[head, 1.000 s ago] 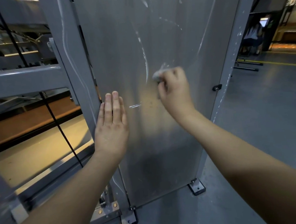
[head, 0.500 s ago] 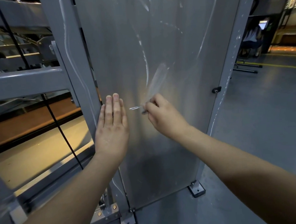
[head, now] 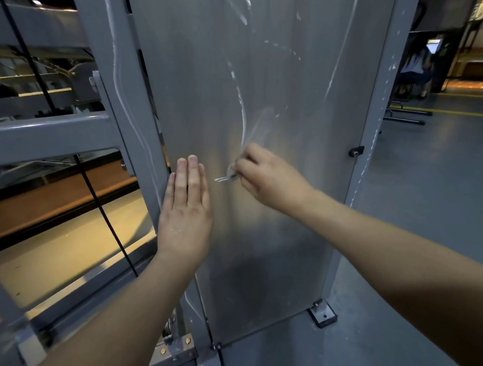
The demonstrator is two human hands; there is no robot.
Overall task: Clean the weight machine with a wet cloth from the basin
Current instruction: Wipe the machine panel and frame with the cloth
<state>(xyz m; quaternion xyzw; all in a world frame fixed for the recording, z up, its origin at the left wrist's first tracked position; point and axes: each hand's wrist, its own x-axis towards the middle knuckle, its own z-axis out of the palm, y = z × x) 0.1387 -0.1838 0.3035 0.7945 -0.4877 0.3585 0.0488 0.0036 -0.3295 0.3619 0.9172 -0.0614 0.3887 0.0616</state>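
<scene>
Whitish cloth, mostly hidden, poked from the right hand, which gripped it against the metal panel of the weight machine. Just left, the left hand lay flat, fingers straight, by the panel's left edge. Grey floor stretched away on the right.

No text, number or brand can be read. At the upper right edge of the frame a lit sign shows pale letter shapes, cut off by the frame and too blurred to make out. Just below and left of it a small screen glows, its content too small to tell. The white marks on the weight machine panel are smears, not writing.
</scene>
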